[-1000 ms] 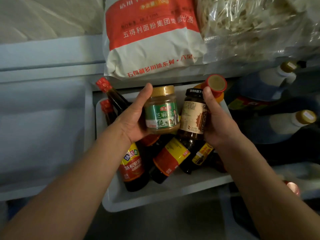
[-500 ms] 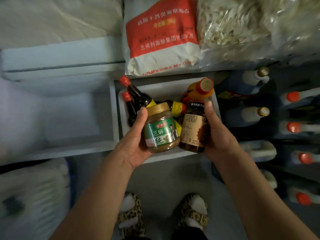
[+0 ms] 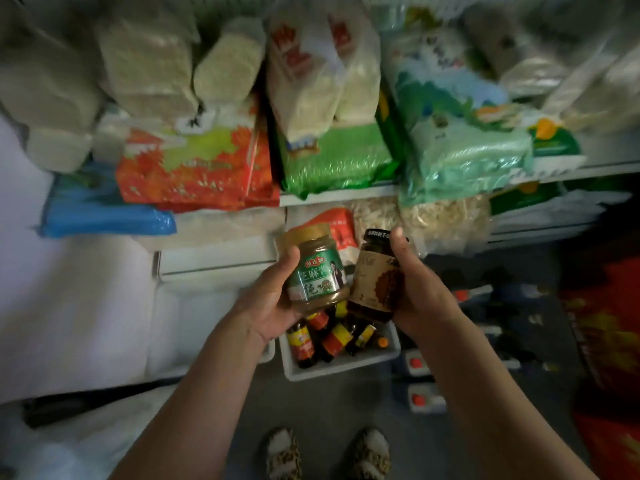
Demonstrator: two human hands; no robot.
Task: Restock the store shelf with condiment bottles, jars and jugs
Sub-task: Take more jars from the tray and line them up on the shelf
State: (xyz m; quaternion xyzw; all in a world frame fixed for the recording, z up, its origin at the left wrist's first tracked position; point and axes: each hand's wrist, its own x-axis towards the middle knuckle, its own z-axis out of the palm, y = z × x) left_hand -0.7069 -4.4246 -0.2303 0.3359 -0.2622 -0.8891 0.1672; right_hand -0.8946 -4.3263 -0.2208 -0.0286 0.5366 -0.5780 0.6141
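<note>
My left hand (image 3: 270, 306) grips a sesame paste jar (image 3: 317, 271) with a gold lid and a green label. My right hand (image 3: 415, 289) grips a dark sauce jar (image 3: 375, 275) with a black lid and a brown label. Both jars are held side by side, touching, well above a white bin (image 3: 341, 367) on the floor. Several dark sauce bottles (image 3: 325, 337) with red and yellow labels lie in the bin, partly hidden behind the jars.
A shelf (image 3: 339, 199) above carries bagged dry goods: an orange bag (image 3: 194, 168), a green bag (image 3: 332, 157) and pale noodle packs. White jugs with red caps (image 3: 420, 398) stand low at the right. A white bin (image 3: 86, 306) sits at the left. My slippered feet (image 3: 329, 452) are below.
Both hands have lifted the two jars up and away from the bin. The view has risen, so the shelf of bagged goods now shows and the bin looks small below.
</note>
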